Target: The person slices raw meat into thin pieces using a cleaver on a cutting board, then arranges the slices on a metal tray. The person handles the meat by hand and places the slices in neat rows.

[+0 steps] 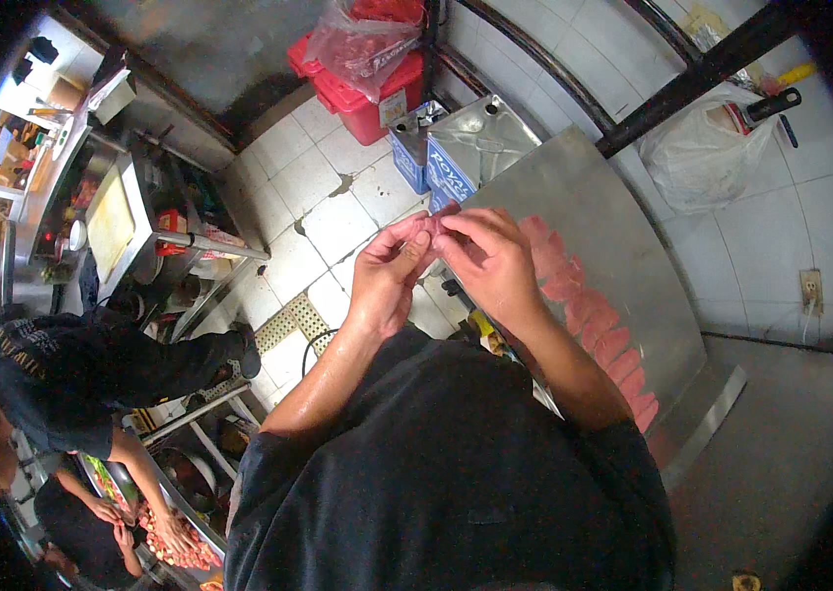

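My left hand [384, 284] and my right hand [496, 260] meet in front of my chest. Between their fingertips is a small, thin piece of pink raw meat [427, 226], partly hidden by the fingers. The left thumb presses on it from above, while the right thumb and fingers pinch its other side. To the right stands a stainless steel table [597, 203]. Thin slices of raw meat [595, 319] lie on it, overlapping in a long row. My right forearm passes over the table's near edge and hides part of it.
Metal tins [483, 137] and a red plastic bin [379, 111] with a plastic bag [364, 48] stand beyond the table. A white plastic bag [708, 162] hangs at right. At left, co-workers' hands [174, 528] handle cut food pieces on a counter; one person's leg [180, 362] extends over the tiled floor.
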A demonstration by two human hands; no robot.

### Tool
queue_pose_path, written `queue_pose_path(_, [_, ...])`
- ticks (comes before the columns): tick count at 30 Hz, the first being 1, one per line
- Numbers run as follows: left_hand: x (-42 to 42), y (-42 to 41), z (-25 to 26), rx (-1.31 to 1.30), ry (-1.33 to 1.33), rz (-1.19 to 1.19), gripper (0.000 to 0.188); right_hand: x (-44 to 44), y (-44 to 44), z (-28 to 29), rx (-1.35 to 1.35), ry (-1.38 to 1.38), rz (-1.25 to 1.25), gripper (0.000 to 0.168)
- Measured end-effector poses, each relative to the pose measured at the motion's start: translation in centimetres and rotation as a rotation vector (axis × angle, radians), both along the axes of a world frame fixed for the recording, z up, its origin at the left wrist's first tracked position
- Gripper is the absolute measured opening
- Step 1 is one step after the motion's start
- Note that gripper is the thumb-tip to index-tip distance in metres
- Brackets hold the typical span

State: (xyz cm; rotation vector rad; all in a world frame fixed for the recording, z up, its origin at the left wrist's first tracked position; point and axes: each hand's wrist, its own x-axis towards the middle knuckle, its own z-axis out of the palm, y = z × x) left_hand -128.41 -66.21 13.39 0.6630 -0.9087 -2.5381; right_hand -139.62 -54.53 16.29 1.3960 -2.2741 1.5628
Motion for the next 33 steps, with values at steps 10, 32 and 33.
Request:
queue_pose_path(10, [-0.2,-0.4,0.1,0.074,-0.025,-0.028,0.021,0.1,-0.1,0.0,-0.035,0.119,-0.02,0.022])
queue_pose_path(32, [0.8,-5.5,-6.7,0.336,-0.248,0.107,0.028,-5.4,2.3,-5.2,-0.354,-1.514,-0.061,0.023])
queue_pose_path(33, [1.6,-6.3,-8.3,0.349,-0.283,0.122,0.028,-6.1,2.7,-6.0,-0.306,-1.443,-0.135,0.024])
